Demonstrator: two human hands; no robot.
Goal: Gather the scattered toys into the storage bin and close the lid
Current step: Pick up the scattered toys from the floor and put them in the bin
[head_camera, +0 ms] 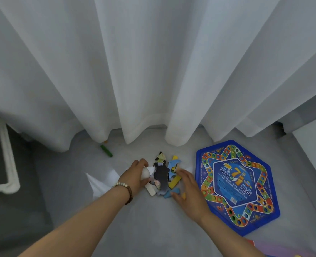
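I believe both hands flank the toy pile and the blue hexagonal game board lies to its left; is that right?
Not quite: the head view shows the blue hexagonal game board lying to the right of the toy pile. The left hand, gripping a white round toy, and the right hand do flank it.

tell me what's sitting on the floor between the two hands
In the head view, a pile of toys lies between the left hand, gripping a white ball, and the right hand: flat animal shapes, a yellow block, a white block.
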